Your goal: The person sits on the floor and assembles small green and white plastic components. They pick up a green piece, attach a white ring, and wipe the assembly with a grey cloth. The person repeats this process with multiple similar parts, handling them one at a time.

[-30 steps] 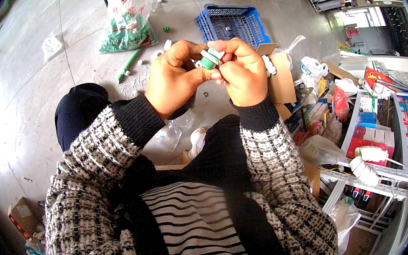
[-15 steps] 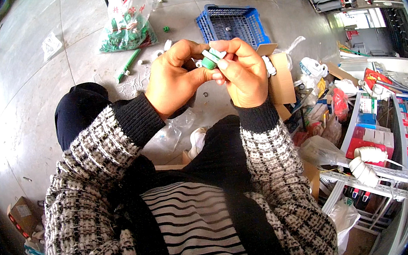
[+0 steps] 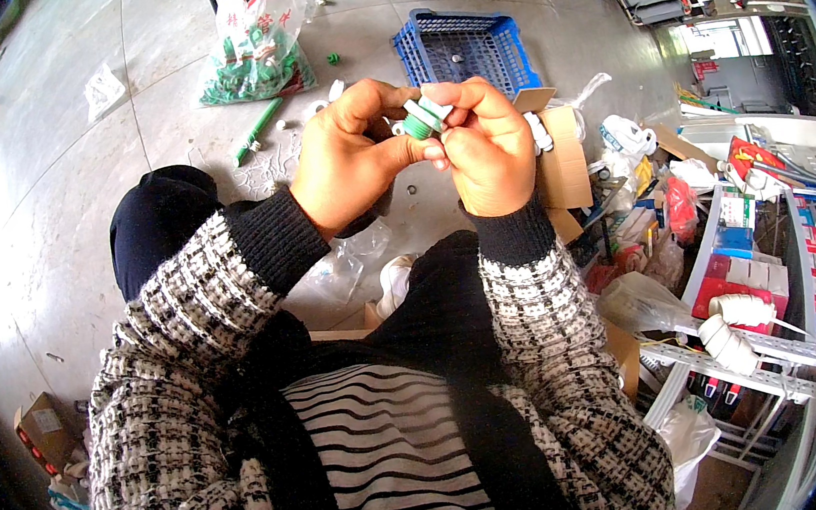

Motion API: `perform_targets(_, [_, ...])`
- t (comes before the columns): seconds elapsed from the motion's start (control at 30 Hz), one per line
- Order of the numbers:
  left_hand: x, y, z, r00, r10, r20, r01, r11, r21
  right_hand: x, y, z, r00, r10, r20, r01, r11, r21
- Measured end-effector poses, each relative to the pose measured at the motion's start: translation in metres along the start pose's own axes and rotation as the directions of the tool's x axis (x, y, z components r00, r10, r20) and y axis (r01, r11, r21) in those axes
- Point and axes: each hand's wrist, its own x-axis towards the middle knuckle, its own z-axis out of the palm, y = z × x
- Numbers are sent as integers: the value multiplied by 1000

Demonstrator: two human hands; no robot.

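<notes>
A small green threaded pipe plug point(image 3: 421, 122) with a paler, winged head is held up between both hands, over the floor. My left hand point(image 3: 345, 161) pinches its ridged end between thumb and fingers. On the other side, my right hand point(image 3: 495, 154) is closed with thumb and forefinger at the pale head. Fingers cover part of the plug, and the other fingers of both hands are curled out of sight. Beyond the left hand stands a clear bag of green fittings point(image 3: 256, 66).
A blue plastic crate point(image 3: 520, 46) stands ahead to the right, beside an open cardboard box point(image 3: 564, 162). A green tube point(image 3: 259, 131) and tangled white strips point(image 3: 270, 173) lie on the grey floor. Metal shelving point(image 3: 732, 359) with boxes and white rolls lines the right side.
My right thumb has drawn down and inward, baring more of the plug's pale head, which appears slightly turned. The left hand stays in place.
</notes>
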Motion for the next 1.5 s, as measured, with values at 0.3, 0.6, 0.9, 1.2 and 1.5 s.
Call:
perform_targets(0.3, [0,-4,-1,1000,-25,17,26,997,-71,-1,-1,-2,1000,10,26,-11,999,32])
perform_targets(0.6, [-1,-5,1,993,-95,68,109,966,-236,-1,-1,-5,999,39,11,-39,999,11])
perform_targets(0.9, [0,-4,2,986,-135,97,156,955,-253,-1,-1,-8,999,33,37,-33,999,-4])
perform_targets(1.2, [0,-1,3,981,-135,139,176,920,-351,-2,-3,-5,999,47,17,-47,999,-5])
perform_targets(1.5, [1,4,4,978,-122,169,180,903,-391,-2,-4,-7,998,60,29,-60,998,16])
